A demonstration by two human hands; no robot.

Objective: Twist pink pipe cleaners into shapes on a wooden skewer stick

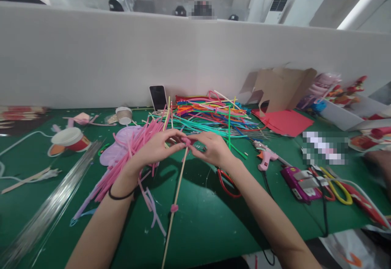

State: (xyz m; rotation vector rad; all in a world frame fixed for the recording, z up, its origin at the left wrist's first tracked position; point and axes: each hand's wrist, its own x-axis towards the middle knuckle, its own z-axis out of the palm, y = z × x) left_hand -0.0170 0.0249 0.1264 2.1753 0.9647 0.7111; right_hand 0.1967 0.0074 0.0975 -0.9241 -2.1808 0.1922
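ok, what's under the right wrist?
Red loop handles lie on the green mat beneath the right hand, which pinches a pink piece. The wrist covers the tool's working end: scissors or pliers, cannot tell.

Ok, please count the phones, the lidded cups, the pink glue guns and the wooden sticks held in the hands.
Phone: 1
Lidded cups: 2
Pink glue gun: 1
Held wooden stick: 1
Total: 5

Bright overhead light – soft shadows, wide-angle bending, blurred edges.
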